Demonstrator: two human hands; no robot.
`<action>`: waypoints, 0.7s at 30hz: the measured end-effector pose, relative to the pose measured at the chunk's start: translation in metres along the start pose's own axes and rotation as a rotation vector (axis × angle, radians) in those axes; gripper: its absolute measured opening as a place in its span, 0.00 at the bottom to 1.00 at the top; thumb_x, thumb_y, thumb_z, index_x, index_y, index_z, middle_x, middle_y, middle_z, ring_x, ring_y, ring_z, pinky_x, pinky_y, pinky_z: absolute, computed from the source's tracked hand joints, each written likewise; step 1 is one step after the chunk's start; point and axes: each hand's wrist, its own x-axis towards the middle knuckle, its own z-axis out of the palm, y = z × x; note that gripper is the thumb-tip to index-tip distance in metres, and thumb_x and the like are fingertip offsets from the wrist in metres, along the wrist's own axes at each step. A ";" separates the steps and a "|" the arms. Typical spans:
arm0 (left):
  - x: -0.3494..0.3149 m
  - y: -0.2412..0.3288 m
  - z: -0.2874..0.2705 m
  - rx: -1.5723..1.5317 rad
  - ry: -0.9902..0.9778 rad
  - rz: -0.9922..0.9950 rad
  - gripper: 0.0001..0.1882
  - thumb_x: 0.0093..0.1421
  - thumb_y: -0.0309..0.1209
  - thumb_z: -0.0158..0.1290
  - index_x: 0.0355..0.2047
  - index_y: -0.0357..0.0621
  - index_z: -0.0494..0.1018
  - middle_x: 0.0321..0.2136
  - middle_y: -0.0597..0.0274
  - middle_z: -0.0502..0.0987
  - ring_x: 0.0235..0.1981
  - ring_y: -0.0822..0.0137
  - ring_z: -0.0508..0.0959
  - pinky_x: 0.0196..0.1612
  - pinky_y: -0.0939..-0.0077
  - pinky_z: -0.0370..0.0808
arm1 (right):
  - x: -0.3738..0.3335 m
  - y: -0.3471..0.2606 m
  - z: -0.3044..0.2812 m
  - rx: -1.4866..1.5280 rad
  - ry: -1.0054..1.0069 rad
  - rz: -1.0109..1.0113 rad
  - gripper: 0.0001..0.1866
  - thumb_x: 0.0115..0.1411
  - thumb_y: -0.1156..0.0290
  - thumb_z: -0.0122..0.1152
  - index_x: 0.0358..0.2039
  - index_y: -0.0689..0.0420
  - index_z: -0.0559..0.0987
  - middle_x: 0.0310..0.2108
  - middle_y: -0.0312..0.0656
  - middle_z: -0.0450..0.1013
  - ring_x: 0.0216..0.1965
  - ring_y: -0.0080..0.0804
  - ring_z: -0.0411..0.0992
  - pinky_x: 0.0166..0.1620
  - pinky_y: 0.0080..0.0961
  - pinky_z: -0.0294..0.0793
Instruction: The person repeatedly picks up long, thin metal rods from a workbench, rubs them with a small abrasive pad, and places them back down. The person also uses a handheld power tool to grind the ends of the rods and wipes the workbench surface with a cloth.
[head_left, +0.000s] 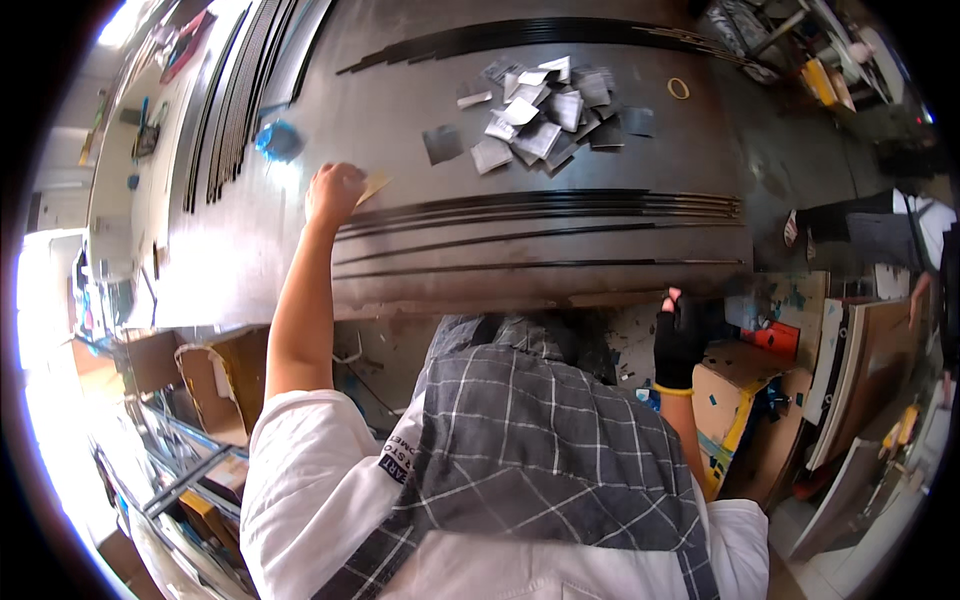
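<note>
Metal table: I see this dark, worn worktop (400, 110) stretching ahead of the wearer; its far edge runs out of my view, and fisheye bend curves the near edge.
Near rods: the left ends of some of these (560, 208) are hard for me to follow near the wrist. They run rightward from beside the left hand, thin, straight and dark, with brownish right ends; a front rod (560, 265) lies apart, nearest the table edge.
Far rods: another dark bundle (540, 32) lies well beyond both hands, its ends staggered.
Square pile: overlapping pieces hide one another in this heap (540, 115), right of the left hand; they are flat, silvery to dark grey.
Right hand: black glove with bare fingertips (680, 330), at the near table edge; I cannot tell how far its fingers open or whether they hold anything.
Left hand: bare, fingers curled (337, 190) over the table; its underside is hidden from me, so I cannot tell whether it grips anything.
Blue bundle: crumpled and shiny (278, 141), just beyond the left hand, to its left.
Yellowish piece: partly covered by the left hand (374, 187), showing at its right side, thin and pointed.
Yellow ring: small oval loop (679, 89), right of the pile.
</note>
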 end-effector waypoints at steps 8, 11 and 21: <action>-0.011 -0.028 0.022 -0.303 0.071 -0.129 0.12 0.50 0.29 0.58 0.36 0.43 0.77 0.26 0.59 0.76 0.29 0.64 0.77 0.35 0.71 0.74 | 0.082 0.003 -0.012 -0.372 -0.362 -0.281 0.16 0.48 0.70 0.65 0.39 0.52 0.77 0.38 0.44 0.72 0.43 0.44 0.70 0.48 0.40 0.68; -0.036 -0.045 0.020 -0.712 0.348 -0.135 0.13 0.53 0.26 0.57 0.40 0.42 0.76 0.25 0.64 0.76 0.29 0.72 0.76 0.36 0.77 0.73 | 0.104 0.016 -0.011 -0.333 -0.513 -0.367 0.15 0.46 0.70 0.65 0.36 0.51 0.76 0.36 0.43 0.72 0.42 0.44 0.70 0.47 0.41 0.67; -0.214 0.071 0.041 -1.161 0.342 -0.565 0.04 0.59 0.27 0.57 0.32 0.41 0.73 0.25 0.74 0.71 0.27 0.81 0.68 0.32 0.86 0.66 | 0.140 0.061 -0.008 -0.195 -0.566 -0.535 0.15 0.48 0.69 0.62 0.38 0.53 0.76 0.39 0.43 0.71 0.43 0.45 0.68 0.48 0.41 0.66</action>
